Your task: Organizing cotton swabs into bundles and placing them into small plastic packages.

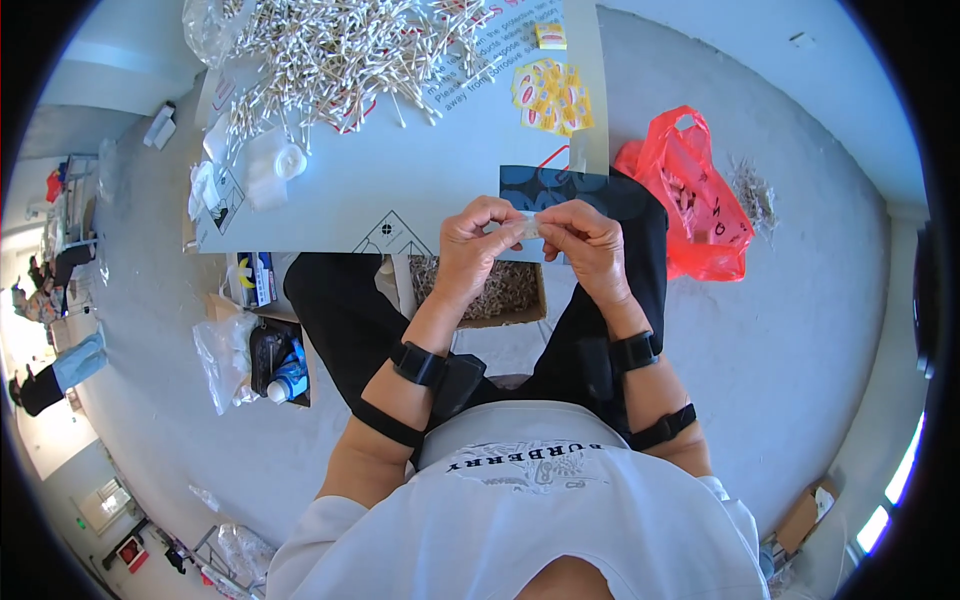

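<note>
Both hands meet over the table's near edge, fingertips pinched close together. My left hand (pixel 475 240) and my right hand (pixel 590 245) are closed on a small whitish, partly clear piece (pixel 530 228) between them; the fingers cover much of it, and its kind cannot be made out. Just beyond my right hand lies a dark sheet with round shapes (pixel 540 183), like an X-ray film. A large loose heap of cotton swabs (pixel 340 65) covers the table's far left part. Small yellow printed labels (pixel 553 98) lie at the far right of the tabletop (pixel 350 200).
A roll of clear plastic (pixel 270 170) lies at the table's left. Under the table edge, a cardboard box (pixel 505 320) holds many swabs. A red plastic bag (pixel 718 240) sits right, beside scattered swabs (pixel 753 195). Left stands a box with a blue-and-white bottle (pixel 290 380).
</note>
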A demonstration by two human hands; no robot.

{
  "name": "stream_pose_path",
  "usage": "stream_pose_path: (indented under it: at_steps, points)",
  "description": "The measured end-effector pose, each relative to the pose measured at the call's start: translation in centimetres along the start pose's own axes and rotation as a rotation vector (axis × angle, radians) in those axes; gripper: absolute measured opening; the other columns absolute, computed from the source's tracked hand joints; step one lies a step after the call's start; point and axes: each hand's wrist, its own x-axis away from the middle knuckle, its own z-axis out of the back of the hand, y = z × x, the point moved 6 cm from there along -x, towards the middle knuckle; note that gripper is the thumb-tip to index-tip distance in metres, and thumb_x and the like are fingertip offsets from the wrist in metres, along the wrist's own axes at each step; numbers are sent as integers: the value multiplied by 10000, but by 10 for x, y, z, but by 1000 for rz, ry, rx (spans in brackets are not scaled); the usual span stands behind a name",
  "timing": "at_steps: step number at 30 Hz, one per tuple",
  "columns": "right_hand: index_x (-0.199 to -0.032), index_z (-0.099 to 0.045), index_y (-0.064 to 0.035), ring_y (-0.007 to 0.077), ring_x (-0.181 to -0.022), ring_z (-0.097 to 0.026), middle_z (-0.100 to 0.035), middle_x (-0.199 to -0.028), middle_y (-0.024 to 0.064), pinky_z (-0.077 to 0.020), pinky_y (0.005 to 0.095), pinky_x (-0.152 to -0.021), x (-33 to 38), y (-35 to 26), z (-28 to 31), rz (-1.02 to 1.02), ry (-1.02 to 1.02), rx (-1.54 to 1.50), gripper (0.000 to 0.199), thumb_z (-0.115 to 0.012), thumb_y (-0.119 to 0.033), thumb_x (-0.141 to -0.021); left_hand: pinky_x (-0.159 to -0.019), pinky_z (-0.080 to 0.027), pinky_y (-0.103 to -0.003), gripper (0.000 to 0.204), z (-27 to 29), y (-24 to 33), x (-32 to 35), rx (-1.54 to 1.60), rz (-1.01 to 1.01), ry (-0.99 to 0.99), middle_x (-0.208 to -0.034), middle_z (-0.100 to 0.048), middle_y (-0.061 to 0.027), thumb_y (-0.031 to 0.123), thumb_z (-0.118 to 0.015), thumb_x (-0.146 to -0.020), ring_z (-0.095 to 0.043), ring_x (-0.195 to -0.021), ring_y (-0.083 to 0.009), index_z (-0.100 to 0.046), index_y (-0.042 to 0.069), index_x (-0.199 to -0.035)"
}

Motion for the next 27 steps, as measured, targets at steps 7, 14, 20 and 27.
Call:
stream_pose_path:
  at_steps: [7,14,20,27]
  points:
    - [-930,-692,-1,82,-675,-610,-626,-790,38,-518,219,-575,-3,0,3,3,-52,-52,61,-641,3,-898,-665,-546,-287,105,-2,1,2,86,-1,42,-938,-613,-71,-71,-605,-827,-605,-796,-138,-689,-35,-880]
    - [-928,-688,3,93,-684,-602,-670,-939,72,-523,227,-593,10,-43,-7,153,41,-104,95,-620,55,-889,-658,-563,-314,356,34,-3,10,104,300,191,-906,-638,-108,309,-627,-908,-631,-755,-175,-659,-46,-924]
    - [-909,-688,-24,86,-827,-582,-655,-1111,80,-500,247,-727,21,-72,-23,301,-173,154,153,-709,53,-778,-696,-568,-313,348,-8,12,4,553,427,205,-915,-658,-97,275,-651,-929,-663,-780,-167,-607,-54,-1035]
    - [-1094,-652,8,51,-822,-546,-614,-1007,18,-474,212,-734,12,-65,-11,87,75,-93,226,-684,-30,-874,-714,-542,-243,214,-32,64,3,-124,72,-71,-931,-675,-65,61,-708,-865,-623,-784,-89,-655,-33,-1050]
